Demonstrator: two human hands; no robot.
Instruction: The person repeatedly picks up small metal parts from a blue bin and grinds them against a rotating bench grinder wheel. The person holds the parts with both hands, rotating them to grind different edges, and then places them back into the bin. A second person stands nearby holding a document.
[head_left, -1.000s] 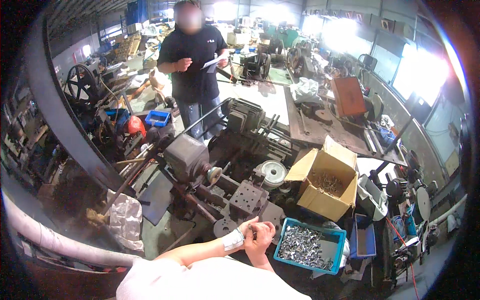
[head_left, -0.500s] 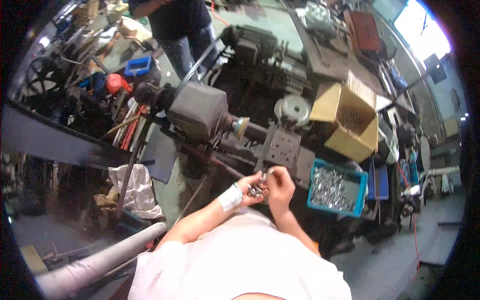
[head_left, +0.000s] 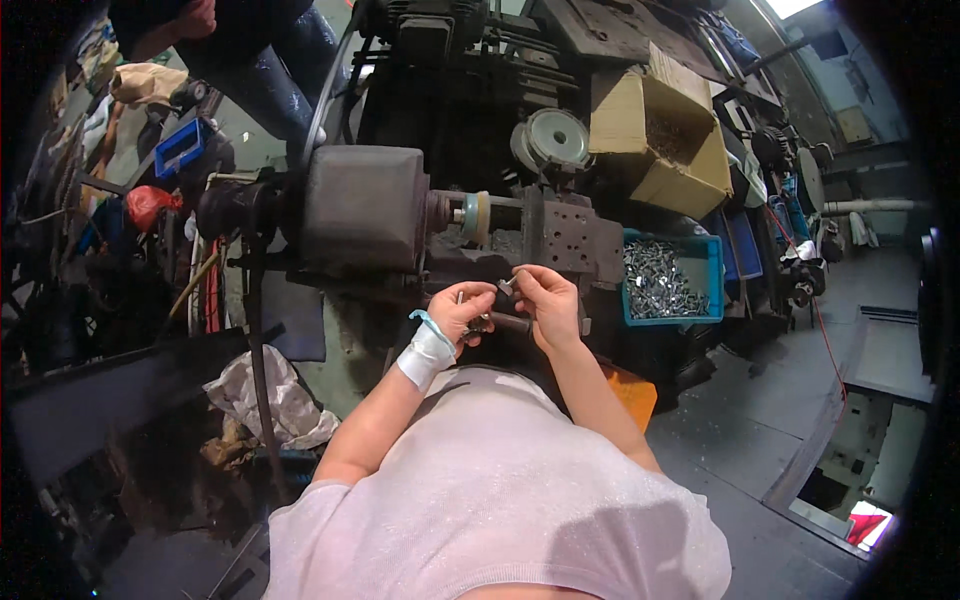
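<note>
My left hand [head_left: 458,312] is closed around several small shiny metal pieces [head_left: 477,326], partly hidden by the fingers. A white wrap and a pale blue band circle that wrist. Close beside it, my right hand [head_left: 550,302] pinches one small bolt-like metal piece [head_left: 507,286] between thumb and fingertips. Both hands are held in front of my body, at the near side of a dark machine with a boxy grey housing [head_left: 364,205], a round brass-and-teal collar [head_left: 478,218] and a metal block with holes [head_left: 570,240].
Right of the machine sits a teal bin [head_left: 674,321] with many small metal pieces. Behind it stands an open cardboard box [head_left: 690,185], near a round metal wheel [head_left: 556,138]. A person [head_left: 250,50] stands at the far left. An orange object [head_left: 632,398] lies by my right forearm.
My view has shifted and turned. My hands, close together before, are now slightly apart, and the right one holds a single piece away from those in the left.
</note>
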